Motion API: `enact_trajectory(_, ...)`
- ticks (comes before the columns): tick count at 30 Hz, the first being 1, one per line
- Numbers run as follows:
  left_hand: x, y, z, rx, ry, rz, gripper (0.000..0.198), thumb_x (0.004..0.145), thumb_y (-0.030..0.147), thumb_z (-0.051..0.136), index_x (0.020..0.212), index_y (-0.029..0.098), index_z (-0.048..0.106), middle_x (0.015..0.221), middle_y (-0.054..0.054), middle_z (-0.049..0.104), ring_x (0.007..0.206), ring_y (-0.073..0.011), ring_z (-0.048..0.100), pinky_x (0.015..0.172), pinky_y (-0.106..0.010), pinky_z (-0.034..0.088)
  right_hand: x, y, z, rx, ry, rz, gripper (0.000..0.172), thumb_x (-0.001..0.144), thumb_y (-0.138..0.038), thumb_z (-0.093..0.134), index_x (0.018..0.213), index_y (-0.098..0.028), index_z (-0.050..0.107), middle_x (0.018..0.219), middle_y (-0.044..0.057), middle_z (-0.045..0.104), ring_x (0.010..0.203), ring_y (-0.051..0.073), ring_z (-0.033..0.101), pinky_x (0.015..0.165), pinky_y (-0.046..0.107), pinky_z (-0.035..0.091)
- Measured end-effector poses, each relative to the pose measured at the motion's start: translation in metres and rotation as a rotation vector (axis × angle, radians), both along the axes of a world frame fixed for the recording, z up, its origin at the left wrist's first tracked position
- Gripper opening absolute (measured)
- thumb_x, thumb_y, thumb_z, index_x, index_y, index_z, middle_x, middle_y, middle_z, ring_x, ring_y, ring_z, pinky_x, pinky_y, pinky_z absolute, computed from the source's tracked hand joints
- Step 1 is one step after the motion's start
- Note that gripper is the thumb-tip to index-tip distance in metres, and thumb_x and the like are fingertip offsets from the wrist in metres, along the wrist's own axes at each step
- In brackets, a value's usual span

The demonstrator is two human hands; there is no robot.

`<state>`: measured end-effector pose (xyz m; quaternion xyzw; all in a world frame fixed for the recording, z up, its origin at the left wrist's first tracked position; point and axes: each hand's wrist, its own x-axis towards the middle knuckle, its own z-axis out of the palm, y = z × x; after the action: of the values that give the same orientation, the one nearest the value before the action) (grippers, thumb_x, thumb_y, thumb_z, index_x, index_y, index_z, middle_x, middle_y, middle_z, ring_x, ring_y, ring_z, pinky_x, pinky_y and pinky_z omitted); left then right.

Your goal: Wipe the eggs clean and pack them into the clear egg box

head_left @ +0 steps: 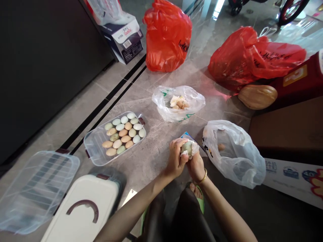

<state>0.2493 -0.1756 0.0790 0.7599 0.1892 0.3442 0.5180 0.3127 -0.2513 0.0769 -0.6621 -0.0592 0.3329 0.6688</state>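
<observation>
Both my hands meet over the floor, closed round one pale greenish egg (pixel 187 147) partly wrapped in white paper (pixel 193 148). My left hand (pixel 176 159) grips it from the left; my right hand (pixel 196 165), with a gold bangle at the wrist, holds it from below. A clear plastic egg tray (pixel 94 145) to the left holds several white, green and tan eggs (pixel 122 132). A clear bag (pixel 233 153) with an egg inside lies just right of my hands. Another clear bag (pixel 194 101) beyond holds crumpled paper wrappers (pixel 178 102).
Two red plastic bags (pixel 166 33) (pixel 249 55) sit at the back. A tan gourd (pixel 257 96) lies by a red box. A clear lid (pixel 37 190) and a white handled lid (pixel 83 210) lie at lower left. A cardboard box (pixel 292 131) stands right; a dark cabinet (pixel 45 60) stands left.
</observation>
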Motion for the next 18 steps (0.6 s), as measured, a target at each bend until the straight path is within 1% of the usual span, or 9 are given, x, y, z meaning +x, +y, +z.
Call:
enact_trajectory(2, 0.001, -0.007, 0.005, -0.098, -0.038, 0.048, 0.048, 0.099, 0.051, 0.023, 0.126, 0.020, 0.048, 0.120, -0.012, 0.055, 0.115, -0.0235, 0.051, 0.100, -0.044, 0.040, 0.000, -0.001, 0.002, -0.001, -0.021, 0.004, 0.032, 0.083, -0.056, 0.058, 0.089, -0.025, 0.064, 0.093, 0.001, 0.067, 0.090, 0.019, 0.058, 0.092, 0.034, 0.045)
enact_trajectory(5, 0.002, -0.014, 0.010, -0.175, -0.054, 0.102, 0.044, 0.101, 0.044, 0.020, 0.122, 0.021, 0.051, 0.119, -0.010, 0.057, 0.114, -0.0215, 0.052, 0.101, -0.043, 0.041, -0.004, 0.001, 0.002, 0.025, 0.049, -0.058, 0.028, 0.082, -0.053, 0.058, 0.087, -0.027, 0.062, 0.088, 0.000, 0.066, 0.085, 0.018, 0.059, 0.086, 0.033, 0.049)
enact_trajectory(8, 0.001, -0.014, 0.014, -0.119, -0.018, 0.119, 0.045, 0.101, 0.040, 0.018, 0.113, 0.021, 0.058, 0.112, -0.008, 0.063, 0.112, -0.0203, 0.053, 0.100, -0.041, 0.042, -0.009, 0.004, -0.001, 0.103, 0.176, -0.132, 0.026, 0.080, -0.052, 0.060, 0.085, -0.026, 0.060, 0.083, -0.001, 0.064, 0.080, 0.018, 0.060, 0.083, 0.034, 0.051)
enact_trajectory(10, 0.000, -0.013, 0.018, -0.074, 0.012, 0.104, 0.045, 0.101, 0.038, 0.020, 0.112, 0.021, 0.060, 0.110, -0.007, 0.065, 0.113, -0.0204, 0.053, 0.101, -0.041, 0.042, -0.012, 0.006, 0.000, 0.136, 0.230, -0.126, 0.027, 0.080, -0.053, 0.058, 0.086, -0.026, 0.059, 0.083, -0.001, 0.064, 0.078, 0.018, 0.061, 0.080, 0.035, 0.053)
enact_trajectory(13, 0.000, -0.011, 0.026, -0.085, 0.066, 0.069, 0.046, 0.101, 0.036, 0.020, 0.119, 0.021, 0.059, 0.119, -0.008, 0.063, 0.119, -0.0206, 0.050, 0.104, -0.041, 0.039, -0.012, 0.011, 0.010, 0.164, 0.307, -0.125, 0.033, 0.079, -0.056, 0.056, 0.090, -0.025, 0.059, 0.084, 0.001, 0.066, 0.079, 0.019, 0.062, 0.078, 0.036, 0.054)
enact_trajectory(16, 0.001, -0.008, 0.033, -0.120, 0.090, 0.054, 0.049, 0.100, 0.045, 0.023, 0.128, 0.021, 0.055, 0.126, -0.009, 0.060, 0.124, -0.0227, 0.047, 0.106, -0.042, 0.037, -0.011, 0.018, 0.026, 0.232, 0.423, -0.167, 0.037, 0.077, -0.059, 0.055, 0.093, -0.026, 0.059, 0.088, 0.001, 0.066, 0.084, 0.020, 0.063, 0.083, 0.036, 0.054)
enact_trajectory(18, 0.002, -0.007, 0.035, -0.093, 0.081, 0.061, 0.047, 0.099, 0.046, 0.029, 0.129, 0.020, 0.053, 0.125, -0.010, 0.060, 0.122, -0.0232, 0.048, 0.106, -0.043, 0.037, -0.011, 0.020, 0.035, 0.273, 0.468, -0.143, 0.040, 0.077, -0.061, 0.053, 0.095, -0.026, 0.058, 0.090, 0.001, 0.066, 0.089, 0.020, 0.063, 0.087, 0.037, 0.053)
